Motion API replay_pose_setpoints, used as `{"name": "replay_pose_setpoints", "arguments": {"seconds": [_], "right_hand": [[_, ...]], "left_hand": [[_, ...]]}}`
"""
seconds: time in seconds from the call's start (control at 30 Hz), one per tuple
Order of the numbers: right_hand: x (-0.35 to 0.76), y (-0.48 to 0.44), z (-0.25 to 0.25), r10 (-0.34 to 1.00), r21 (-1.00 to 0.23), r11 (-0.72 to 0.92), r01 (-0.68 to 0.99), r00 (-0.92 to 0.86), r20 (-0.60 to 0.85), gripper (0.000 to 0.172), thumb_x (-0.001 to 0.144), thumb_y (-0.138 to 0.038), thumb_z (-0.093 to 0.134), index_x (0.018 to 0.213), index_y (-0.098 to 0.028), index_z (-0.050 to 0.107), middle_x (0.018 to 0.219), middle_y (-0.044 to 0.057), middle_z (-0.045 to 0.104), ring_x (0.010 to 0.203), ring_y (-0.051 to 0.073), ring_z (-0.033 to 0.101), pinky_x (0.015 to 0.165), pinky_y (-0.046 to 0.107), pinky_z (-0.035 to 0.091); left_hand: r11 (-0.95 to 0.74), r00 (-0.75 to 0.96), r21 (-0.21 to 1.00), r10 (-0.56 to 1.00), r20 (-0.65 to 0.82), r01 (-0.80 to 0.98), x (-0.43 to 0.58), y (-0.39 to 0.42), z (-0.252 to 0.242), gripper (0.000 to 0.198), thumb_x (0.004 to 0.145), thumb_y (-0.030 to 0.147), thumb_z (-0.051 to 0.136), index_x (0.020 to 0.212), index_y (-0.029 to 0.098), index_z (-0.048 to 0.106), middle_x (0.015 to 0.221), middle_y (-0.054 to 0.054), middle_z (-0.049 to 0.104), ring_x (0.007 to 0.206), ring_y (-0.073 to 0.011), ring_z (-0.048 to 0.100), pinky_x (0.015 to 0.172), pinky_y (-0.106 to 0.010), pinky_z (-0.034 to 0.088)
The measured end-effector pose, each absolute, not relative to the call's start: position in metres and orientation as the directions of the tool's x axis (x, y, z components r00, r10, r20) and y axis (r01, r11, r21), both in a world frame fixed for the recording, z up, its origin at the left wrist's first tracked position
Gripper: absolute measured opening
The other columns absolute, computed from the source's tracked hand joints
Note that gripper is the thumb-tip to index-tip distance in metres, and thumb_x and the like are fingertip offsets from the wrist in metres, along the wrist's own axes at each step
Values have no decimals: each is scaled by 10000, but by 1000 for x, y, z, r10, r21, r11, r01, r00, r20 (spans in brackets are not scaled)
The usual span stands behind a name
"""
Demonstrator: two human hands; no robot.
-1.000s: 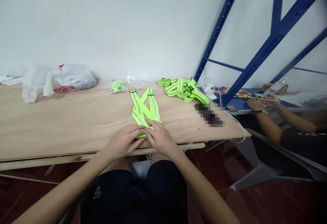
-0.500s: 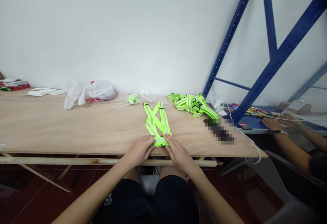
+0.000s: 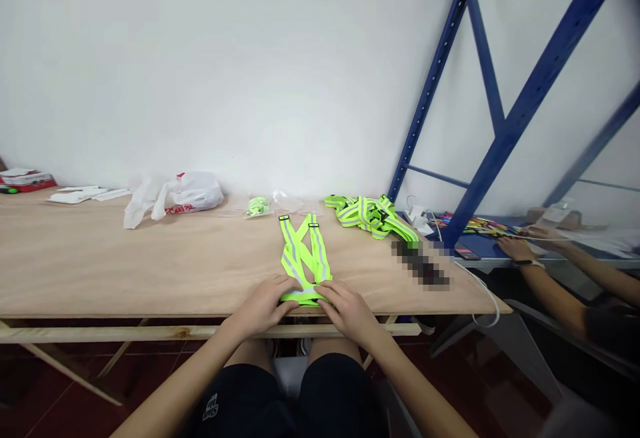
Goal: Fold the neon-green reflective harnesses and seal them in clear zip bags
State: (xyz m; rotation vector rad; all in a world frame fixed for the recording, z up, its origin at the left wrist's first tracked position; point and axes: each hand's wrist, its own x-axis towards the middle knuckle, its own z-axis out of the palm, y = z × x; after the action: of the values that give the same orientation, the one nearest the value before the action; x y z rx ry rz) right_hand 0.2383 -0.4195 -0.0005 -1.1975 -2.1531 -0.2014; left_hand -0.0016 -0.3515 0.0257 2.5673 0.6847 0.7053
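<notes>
A neon-yellow reflective vest (image 3: 294, 255) made of straps with silver stripes lies on the wooden table, its straps crossing and its black buckles towards the wall. Its waist band lies along the table's near edge. My left hand (image 3: 267, 303) pinches the left end of that band between fingers and thumb. At the right end, my right hand (image 3: 347, 306) grips the band in the same way. My fingers cover both corners of the vest.
More tangled reflective vests (image 3: 367, 215) lie at the back right, beside a pixelated dark item. Against the wall are a clear packet (image 3: 257, 207) with a folded vest and a white plastic bag (image 3: 197, 191). A blue rack (image 3: 480, 178) stands right; beyond it, another person's hands rest among colourful pens.
The view has tilted and turned slightly. My hands stay at the vest's waist band, with the fingers shifted a little on it. The vest keeps its flat, crossed layout.
</notes>
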Motion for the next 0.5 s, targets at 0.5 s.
{"name": "replay_pose_setpoints", "arguments": {"seconds": [0.5], "right_hand": [[229,-449,-24,645,-71,550,832,-369,669,358,966,-181,501,1307,-197,606,1211,142,701,1133,268,666,957,442,584]], "left_hand": [[-905,651,182,406,642,385,-4,-381,-25,206,936,148,507,1077,223,637,1142,-96,699,1014,-261,652,839,-395,573]]}}
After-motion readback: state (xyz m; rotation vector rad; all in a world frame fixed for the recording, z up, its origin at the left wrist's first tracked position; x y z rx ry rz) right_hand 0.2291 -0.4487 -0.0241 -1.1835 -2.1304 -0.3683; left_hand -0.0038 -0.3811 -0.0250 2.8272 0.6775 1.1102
